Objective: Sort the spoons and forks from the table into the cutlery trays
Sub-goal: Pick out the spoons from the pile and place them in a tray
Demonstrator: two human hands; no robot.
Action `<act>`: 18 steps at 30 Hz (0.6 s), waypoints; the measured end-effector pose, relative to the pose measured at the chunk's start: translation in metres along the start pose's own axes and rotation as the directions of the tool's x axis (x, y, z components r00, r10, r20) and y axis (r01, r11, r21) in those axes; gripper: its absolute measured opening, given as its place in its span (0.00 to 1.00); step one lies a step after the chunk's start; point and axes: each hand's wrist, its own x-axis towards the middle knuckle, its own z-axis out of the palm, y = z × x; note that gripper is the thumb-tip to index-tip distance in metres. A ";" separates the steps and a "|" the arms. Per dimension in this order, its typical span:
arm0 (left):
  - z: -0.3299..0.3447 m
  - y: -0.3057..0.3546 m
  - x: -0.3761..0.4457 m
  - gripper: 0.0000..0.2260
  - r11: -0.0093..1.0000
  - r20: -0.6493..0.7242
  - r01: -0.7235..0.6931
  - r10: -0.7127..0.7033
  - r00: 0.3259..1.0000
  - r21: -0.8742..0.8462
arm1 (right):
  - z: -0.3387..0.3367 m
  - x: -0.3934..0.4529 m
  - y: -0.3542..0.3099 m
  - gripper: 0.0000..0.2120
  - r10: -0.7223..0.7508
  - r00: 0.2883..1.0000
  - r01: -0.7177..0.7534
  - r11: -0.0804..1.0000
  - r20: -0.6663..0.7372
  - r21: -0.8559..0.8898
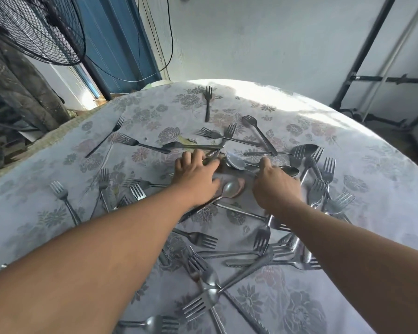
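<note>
1. While both arms are stretched forward over the bench (46, 169), the left hand (195, 175) is laid palm down with its fingers spread, the fingertips resting on a crossed cluster of fork handles near the middle of the cloth.
2. The right hand (276, 183) is seen from the back, its fingers curled down onto the handle of a spoon (237, 160) whose bowl lies between the two hands; whether the handle is actually pinched cannot be told, as the fingertips are hidden.
3. A second spoon (231, 189) is seen lying bowl up just below and between the hands, close against the left thumb.
4. The bench is covered by a pale floral tablecloth (287, 307), and forks are scattered over it in every direction.
5. A single fork (208, 102) is set apart at the far edge, tines pointing away.
6. Two more forks (105, 137) are lying at the far left, well apart from the hands.
7. A dense tangle of forks (323, 179) is piled to the right of the right hand, several overlapping.
8. Another heap of forks and spoons (210, 290) is crossed together at the near side, between the forearms.
9. One fork (64, 201) is lying alone at the left, beside the left forearm.
10. No cutlery tray is seen in this view.
11. Beyond the bench, a fan (34, 30) with a wire grille is seen at the upper left, and a dark metal frame (362, 56) is seen against the wall at the right.
</note>
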 end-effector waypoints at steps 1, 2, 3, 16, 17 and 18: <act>0.002 0.003 0.001 0.19 1.000 -0.061 0.009 -0.009 0.998 0.001 | 0.001 -0.002 0.000 0.08 -0.001 1.000 0.001 1.000 -0.008 -0.006; 0.004 0.007 0.003 0.16 1.000 -0.126 0.023 -0.021 0.992 0.014 | 0.000 -0.003 -0.001 0.08 0.000 1.000 0.000 1.000 -0.014 -0.008; 0.005 0.010 0.005 0.15 0.999 -0.179 0.041 -0.036 0.983 0.026 | -0.001 -0.005 -0.001 0.07 0.004 1.000 -0.004 1.000 -0.014 -0.009; -0.023 0.021 0.003 0.09 0.979 -0.680 -0.074 -0.076 0.730 -0.190 | 0.000 -0.005 0.006 0.10 -0.025 0.993 0.030 0.999 -0.117 0.044; -0.030 0.023 0.000 0.09 0.953 -0.691 -0.118 -0.113 0.714 -0.278 | -0.001 -0.007 0.007 0.09 -0.010 0.991 0.019 0.997 -0.135 0.068; -0.035 0.024 -0.004 0.09 0.914 -0.674 -0.153 -0.156 0.722 -0.375 | -0.001 -0.007 0.007 0.09 -0.003 0.989 0.016 0.996 -0.146 0.089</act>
